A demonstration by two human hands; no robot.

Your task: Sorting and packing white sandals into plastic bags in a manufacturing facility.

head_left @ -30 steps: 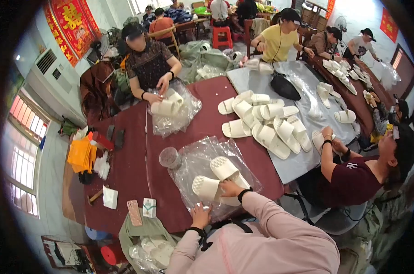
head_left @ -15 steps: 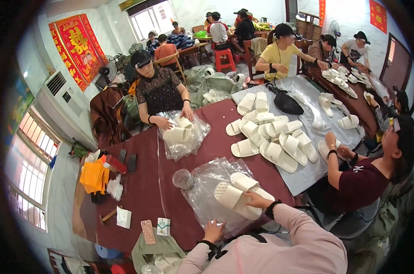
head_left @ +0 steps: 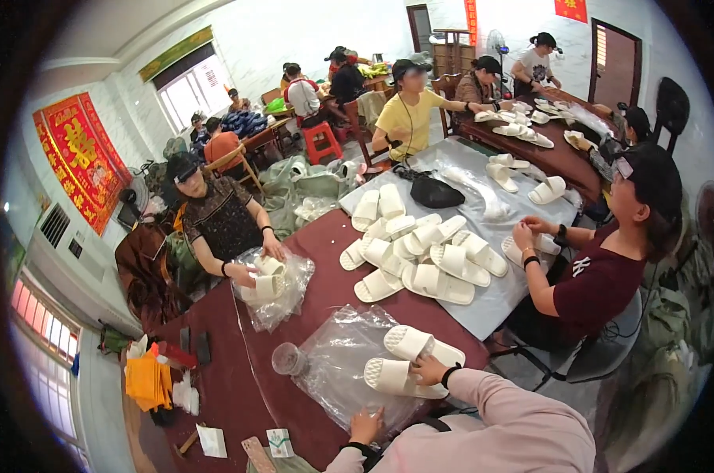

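A pair of white slippers point(head_left: 409, 342) lies over the right part of a clear plastic bag point(head_left: 333, 363) spread flat on the dark red table. My right hand point(head_left: 430, 369) is closed on the slippers from above, near their open heel ends. At the near edge of the bag, my left hand point(head_left: 366, 426) holds the film, its fingertips partly hard to make out. A round clear plastic tub point(head_left: 289, 359) touches the bag's far left corner.
White slippers point(head_left: 420, 248) are heaped on a grey sheet point(head_left: 483, 307) beyond. Across the table a co-worker point(head_left: 223, 209) handles bagged slippers point(head_left: 266, 280); another point(head_left: 593, 272) sits at right. Orange packets point(head_left: 148, 381), a hammer point(head_left: 189, 441) and a phone point(head_left: 258, 455) lie left.
The view has swung to the right. The slippers under my right hand have turned, with their toes pointing more to the left. My left hand stays at the bag's near edge.
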